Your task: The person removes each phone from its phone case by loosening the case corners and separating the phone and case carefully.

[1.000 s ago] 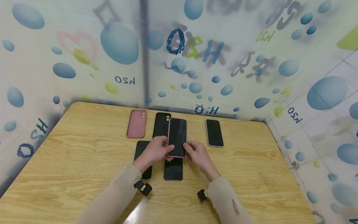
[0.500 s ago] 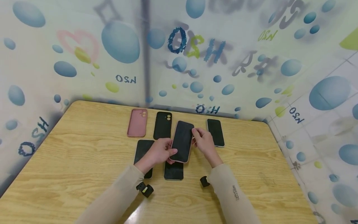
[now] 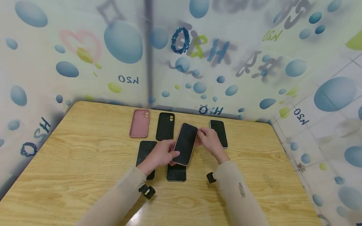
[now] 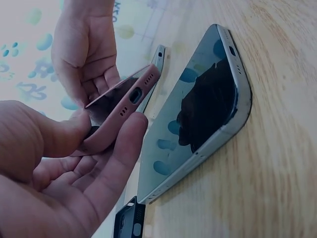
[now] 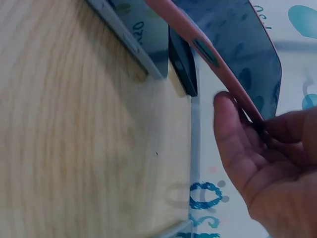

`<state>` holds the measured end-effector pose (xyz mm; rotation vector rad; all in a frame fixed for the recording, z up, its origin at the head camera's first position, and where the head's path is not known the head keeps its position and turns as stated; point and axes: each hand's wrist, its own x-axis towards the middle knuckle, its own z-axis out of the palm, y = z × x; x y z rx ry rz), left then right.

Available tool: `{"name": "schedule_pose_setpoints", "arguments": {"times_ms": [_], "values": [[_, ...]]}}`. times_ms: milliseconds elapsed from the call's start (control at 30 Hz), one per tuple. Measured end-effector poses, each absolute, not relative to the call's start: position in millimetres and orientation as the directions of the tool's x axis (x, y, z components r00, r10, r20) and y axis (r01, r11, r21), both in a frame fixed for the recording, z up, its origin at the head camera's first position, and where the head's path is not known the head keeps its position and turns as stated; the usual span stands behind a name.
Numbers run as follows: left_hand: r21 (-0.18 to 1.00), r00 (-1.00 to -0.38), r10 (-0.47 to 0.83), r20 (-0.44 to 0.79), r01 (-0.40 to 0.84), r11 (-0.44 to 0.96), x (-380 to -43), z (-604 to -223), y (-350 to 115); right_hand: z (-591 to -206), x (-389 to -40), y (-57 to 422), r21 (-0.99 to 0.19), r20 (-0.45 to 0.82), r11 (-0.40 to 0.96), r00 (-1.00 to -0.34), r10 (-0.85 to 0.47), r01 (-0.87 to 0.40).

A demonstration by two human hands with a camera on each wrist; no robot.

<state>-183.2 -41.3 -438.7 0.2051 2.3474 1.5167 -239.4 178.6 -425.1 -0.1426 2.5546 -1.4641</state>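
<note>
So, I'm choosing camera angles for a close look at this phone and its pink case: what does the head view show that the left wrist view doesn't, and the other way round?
Only the head view shows the loose pink case lying on the table and both sleeves.

Only the left wrist view shows the port opening in the edge of the held pink case.

Both show the left hand, right hand, held phone, black case and table.
</note>
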Motion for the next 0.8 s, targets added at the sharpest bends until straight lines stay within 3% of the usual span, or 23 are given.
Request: {"name": "schedule_pose_setpoints", "arguments": {"times_ms": [267, 800], "values": [[0.878, -0.938, 0.295, -0.184, -0.021, 0.478, -182, -438, -39, -421, -240, 179, -0.797, -0.158, 0.603, -0.96, -0.23, -0.014], [0.863, -0.944, 0.281, -0.175, -0.01, 0.505, -180, -434, -35, -424, -233, 167, -0.69, -0.039, 0.719, -0.988, -0.147, -0.079]]}}
